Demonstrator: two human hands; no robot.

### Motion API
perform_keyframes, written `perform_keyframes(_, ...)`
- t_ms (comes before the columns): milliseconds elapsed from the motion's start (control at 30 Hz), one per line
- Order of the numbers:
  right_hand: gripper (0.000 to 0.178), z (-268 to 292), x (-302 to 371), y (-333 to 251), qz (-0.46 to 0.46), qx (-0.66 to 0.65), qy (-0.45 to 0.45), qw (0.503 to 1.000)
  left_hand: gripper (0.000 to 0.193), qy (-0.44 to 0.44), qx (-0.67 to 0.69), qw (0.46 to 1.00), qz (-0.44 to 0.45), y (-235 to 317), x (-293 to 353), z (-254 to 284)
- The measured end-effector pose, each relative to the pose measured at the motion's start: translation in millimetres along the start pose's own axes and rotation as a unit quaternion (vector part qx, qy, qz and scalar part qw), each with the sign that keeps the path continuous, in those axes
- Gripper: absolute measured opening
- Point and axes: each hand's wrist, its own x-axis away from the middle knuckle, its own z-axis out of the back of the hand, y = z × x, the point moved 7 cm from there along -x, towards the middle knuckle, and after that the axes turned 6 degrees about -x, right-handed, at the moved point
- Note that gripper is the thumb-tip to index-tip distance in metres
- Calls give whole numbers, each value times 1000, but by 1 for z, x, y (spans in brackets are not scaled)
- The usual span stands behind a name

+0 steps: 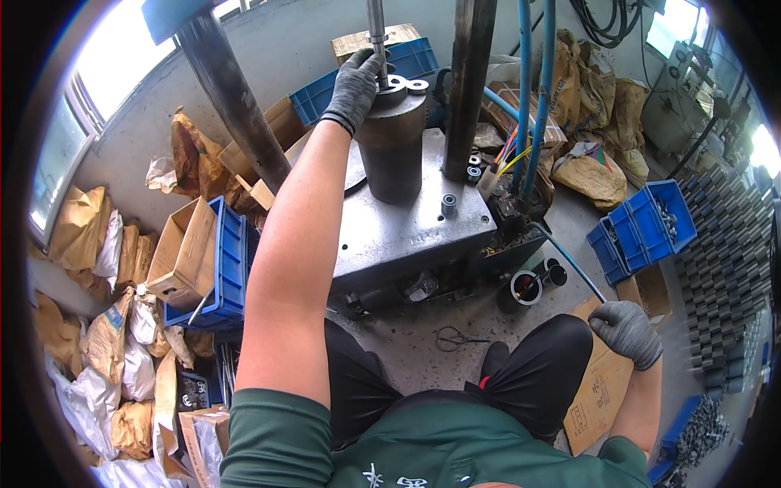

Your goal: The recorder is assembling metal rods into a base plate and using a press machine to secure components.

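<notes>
Brown paper sacks [598, 175] pile at two o'clock behind the press; open cardboard boxes [183, 252] and white bags [138, 370] crowd nine o'clock beside a blue crate [230, 260]. At twelve o'clock the left hand [355, 88], gloved grey, has its grip clamped on a steel rod [377, 41] standing upright, long axis vertical, over a dark cylinder [393, 150] on the grey steel bench [407, 232]. The right hand [626, 329], at four o'clock, is curled shut, empty as far as shows, over the dusty concrete floor [423, 358].
</notes>
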Motion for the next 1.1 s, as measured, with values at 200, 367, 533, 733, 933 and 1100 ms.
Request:
perform_keyframes(200, 26, 20, -6, -11, -4, -43, 25, 999, 24, 2, 3, 1000, 15, 0, 2, 3)
perform_keyframes(367, 27, 37, -10, -12, 38, -39, 78, 995, 22, -9, 35, 999, 21, -3, 0, 1)
perform_keyframes(533, 28, 18, -9, 0, 56, -29, -30, 998, 22, -10, 25, 999, 27, -3, -2, -1)
perform_keyframes(733, 27, 23, -9, -5, 67, -24, -6, 997, 21, -9, 40, 999, 24, -7, -4, 0)
perform_keyframes(933, 26, 30, -11, 0, 31, -101, 38, 994, 19, -11, 60, 998, 35, -7, -2, -2)
perform_keyframes(1100, 26, 24, -13, -1, 26, -87, -12, 996, 19, -7, 47, 998, 30, -7, -4, 0)
